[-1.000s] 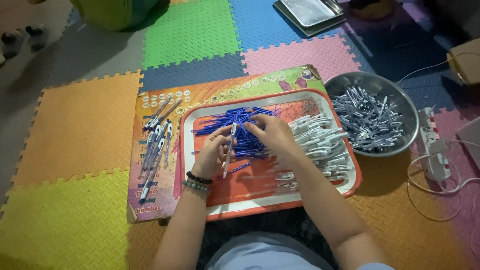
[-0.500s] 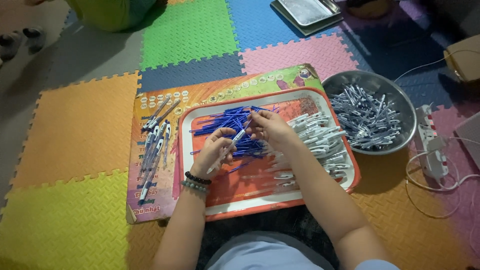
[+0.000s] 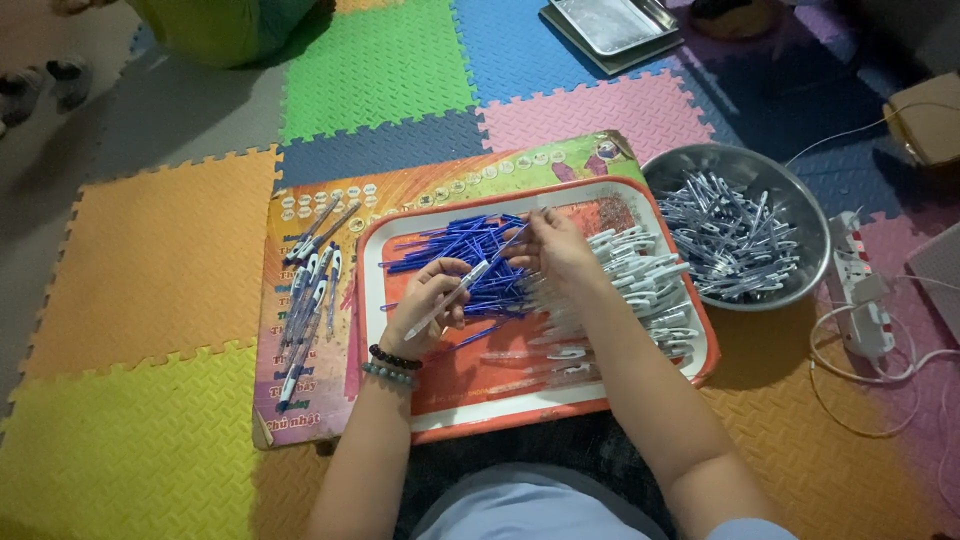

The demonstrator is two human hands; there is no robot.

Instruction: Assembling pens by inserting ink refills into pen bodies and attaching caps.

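Hands meet over an orange tray [image 3: 440, 420] lying on a floor of coloured foam mats [image 3: 140, 290]. Beneath the tray's left side lies a printed poster [image 3: 300, 200], with finished pens [image 3: 305, 290] lined up on it. Right of the tray stands a steel bowl [image 3: 790, 190] full of grey pen parts [image 3: 725, 235]. On the tray, white barrels [image 3: 645, 285] are heaped at the right and blue refills [image 3: 450, 245] at the upper left. Left hand [image 3: 428, 310], beaded bracelets at the wrist, curls closed around a white pen barrel [image 3: 452, 297] angled up to the right. Right hand [image 3: 555, 250] pinches a thin blue refill [image 3: 508, 240] between its fingertips, just above the barrel's tip.
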